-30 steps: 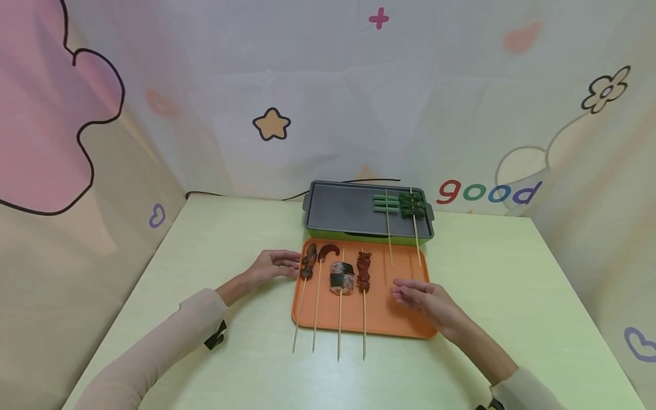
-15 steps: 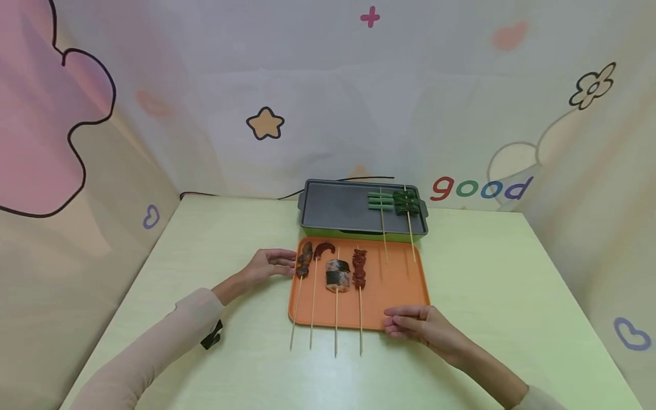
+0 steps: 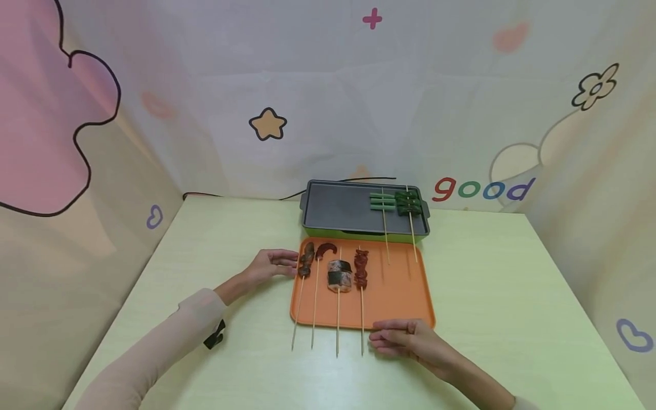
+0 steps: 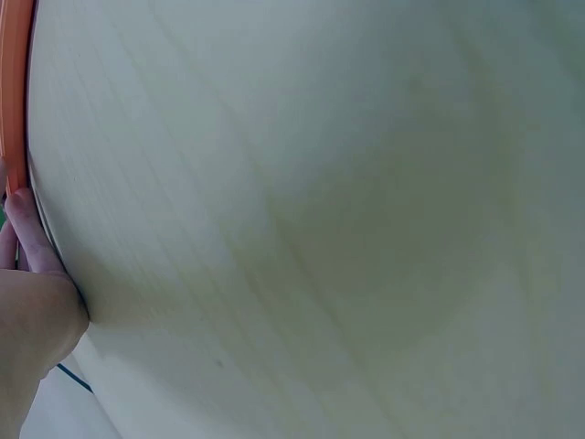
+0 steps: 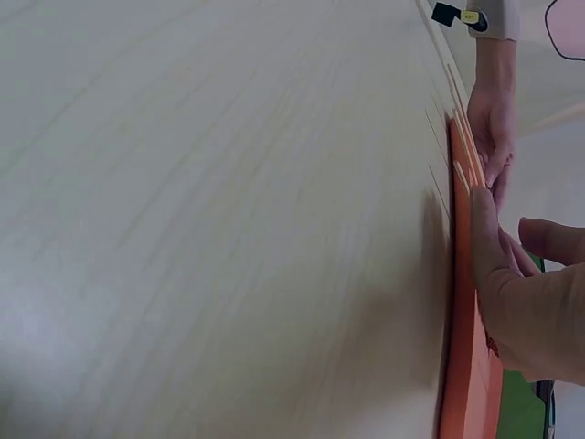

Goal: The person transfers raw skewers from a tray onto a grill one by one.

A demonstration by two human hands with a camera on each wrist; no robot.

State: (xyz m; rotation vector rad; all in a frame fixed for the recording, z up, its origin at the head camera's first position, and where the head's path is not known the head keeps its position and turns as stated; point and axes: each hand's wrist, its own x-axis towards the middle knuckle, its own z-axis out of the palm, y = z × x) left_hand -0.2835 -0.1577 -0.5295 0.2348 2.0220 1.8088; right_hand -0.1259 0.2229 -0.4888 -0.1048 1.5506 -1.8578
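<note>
My left hand (image 3: 269,266) rests its fingertips at the left rim of the orange tray (image 3: 400,302), fingers mostly straight. At the tray's front edge is my right hand (image 3: 410,344), fingers extended and holding nothing, fingertips close beside the stick of the red meat skewer (image 3: 361,267). Left of that lie a pale skewer with black bands (image 3: 339,266), a curled dark-red skewer (image 3: 326,249) and a brown meat skewer (image 3: 306,263). Their sticks overhang the tray's front. In the right wrist view, the right fingers (image 5: 484,238) overlap the tray's edge.
Behind the tray stands a green grill with a grey plate (image 3: 335,206). On its right side lie a skewer of green stalks (image 3: 379,207) and a dark leafy one (image 3: 408,196), sticks reaching over the tray. A black cable (image 3: 205,195) runs along the table's back.
My right hand has come from above the tray's right part toward its front edge, then left to near the red meat skewer's stick. The left hand stays at the left rim.
</note>
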